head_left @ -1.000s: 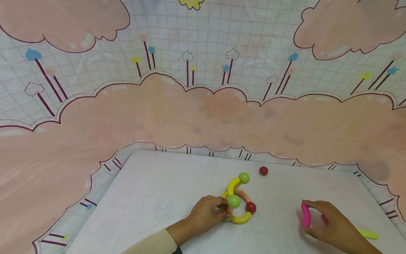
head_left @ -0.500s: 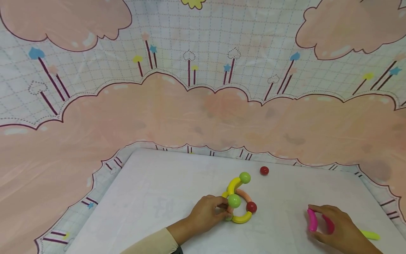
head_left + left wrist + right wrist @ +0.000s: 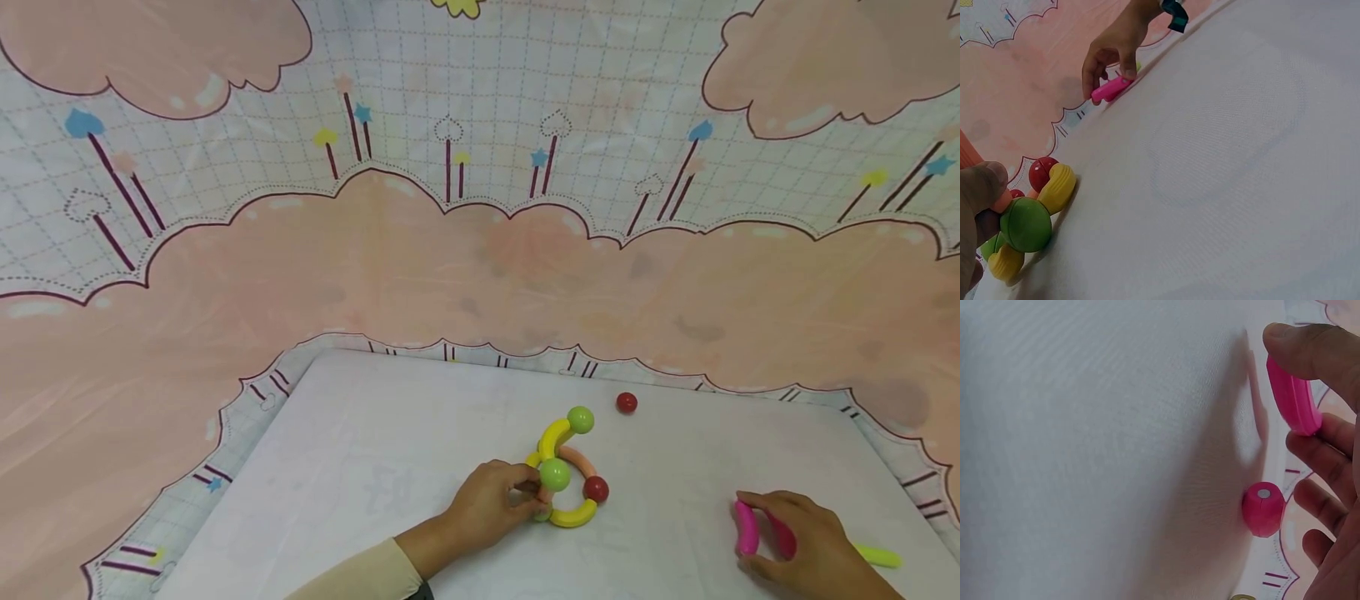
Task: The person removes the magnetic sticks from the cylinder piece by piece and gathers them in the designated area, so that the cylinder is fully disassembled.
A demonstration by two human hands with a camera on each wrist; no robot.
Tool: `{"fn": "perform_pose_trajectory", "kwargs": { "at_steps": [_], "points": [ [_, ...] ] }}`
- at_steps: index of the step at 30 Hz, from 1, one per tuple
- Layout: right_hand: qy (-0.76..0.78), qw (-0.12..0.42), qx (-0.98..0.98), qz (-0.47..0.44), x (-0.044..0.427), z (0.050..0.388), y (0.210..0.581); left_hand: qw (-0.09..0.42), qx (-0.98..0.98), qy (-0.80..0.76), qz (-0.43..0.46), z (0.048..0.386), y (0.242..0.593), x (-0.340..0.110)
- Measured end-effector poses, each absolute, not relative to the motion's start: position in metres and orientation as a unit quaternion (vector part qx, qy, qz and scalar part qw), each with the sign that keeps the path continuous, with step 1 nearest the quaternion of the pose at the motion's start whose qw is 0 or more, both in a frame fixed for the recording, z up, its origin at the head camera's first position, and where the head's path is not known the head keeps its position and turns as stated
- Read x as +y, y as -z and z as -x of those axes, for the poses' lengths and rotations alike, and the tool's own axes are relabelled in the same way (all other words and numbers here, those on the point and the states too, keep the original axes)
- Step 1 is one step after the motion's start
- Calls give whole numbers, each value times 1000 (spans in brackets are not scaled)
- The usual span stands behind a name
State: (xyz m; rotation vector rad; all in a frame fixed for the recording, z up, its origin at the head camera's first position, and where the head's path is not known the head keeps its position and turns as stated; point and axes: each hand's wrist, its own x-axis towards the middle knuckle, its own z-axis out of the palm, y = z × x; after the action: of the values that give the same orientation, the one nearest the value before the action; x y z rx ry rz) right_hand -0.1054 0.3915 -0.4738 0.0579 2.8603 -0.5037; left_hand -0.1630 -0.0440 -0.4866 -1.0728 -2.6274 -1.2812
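My left hand (image 3: 491, 504) pinches an orange rod of a magnetic ball-and-stick ring, thumb and fingers close under a green ball (image 3: 555, 475). The ring also has yellow curved rods (image 3: 573, 514), an orange curved rod (image 3: 577, 461) and a red ball (image 3: 596, 489). From it a yellow curved rod (image 3: 553, 438) rises to a second green ball (image 3: 581, 420). At the right, my right hand (image 3: 798, 542) holds a pink curved rod (image 3: 1295, 398) by its ends, between thumb and fingertip. Below that hand, a darker pink rod (image 3: 1263, 511) lies on the table, its grey magnet end showing.
A loose red ball (image 3: 627, 403) lies behind the ring, near the back edge of the white table (image 3: 360, 417). A lime-green rod (image 3: 879, 557) sits partly behind my right wrist. Patterned cloth (image 3: 465, 275) hangs beyond the table.
My right hand has shifted right and slightly nearer the front with the pink curved rod, over the darker pink one. My left hand and the ring stay in place.
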Motion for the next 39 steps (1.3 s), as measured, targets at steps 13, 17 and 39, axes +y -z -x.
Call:
{"fn": "perform_pose_trajectory", "kwargs": {
  "at_steps": [13, 17, 39],
  "points": [
    [144, 108, 984, -10, 398, 106, 480, 13, -846, 411, 340, 163, 489, -44],
    [141, 93, 986, 1, 398, 105, 480, 14, -846, 410, 340, 163, 489, -44],
    [124, 95, 988, -5, 399, 108, 475, 17, -843, 415, 341, 163, 488, -43]
  ]
}}
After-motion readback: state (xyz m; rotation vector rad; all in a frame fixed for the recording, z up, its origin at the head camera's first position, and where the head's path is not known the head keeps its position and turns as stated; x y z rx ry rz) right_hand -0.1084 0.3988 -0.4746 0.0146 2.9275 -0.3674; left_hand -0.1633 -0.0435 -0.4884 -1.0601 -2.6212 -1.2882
